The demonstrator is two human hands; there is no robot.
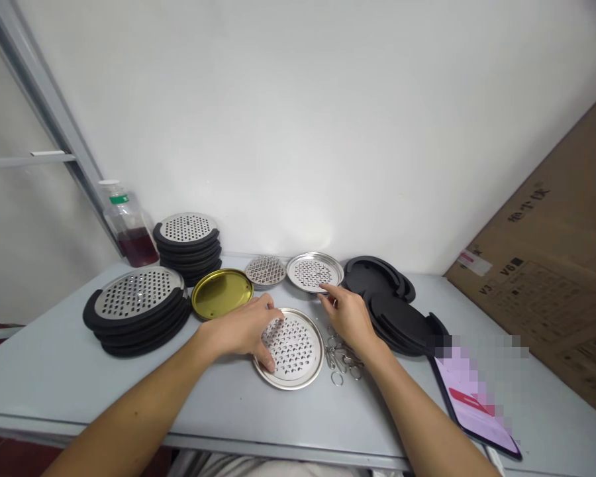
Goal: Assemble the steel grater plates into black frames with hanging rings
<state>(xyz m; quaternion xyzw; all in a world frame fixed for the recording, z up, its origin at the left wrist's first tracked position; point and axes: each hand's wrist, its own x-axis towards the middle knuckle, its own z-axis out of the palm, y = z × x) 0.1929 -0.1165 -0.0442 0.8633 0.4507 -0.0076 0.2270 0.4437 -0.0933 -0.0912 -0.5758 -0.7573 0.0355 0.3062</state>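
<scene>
One round grater (294, 351), no long axis, flat on the table (218, 404), right of the nearer left hand (243, 328), spread unclenched over its edge; right hand (351, 317) at second grater's (312, 273) near-right rim, pinch undeterminable.

Soft light, faint shadows — stretched edges

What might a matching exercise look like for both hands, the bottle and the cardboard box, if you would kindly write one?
1. Left hand
2. Right hand
3. Bottle
4. Cardboard box

A. Brown, at far right
B. Over the front silver plate
C. Holds dark red liquid
D. At the silver plate beside plain black discs

Pairs: 1-B, 2-D, 3-C, 4-A
</scene>
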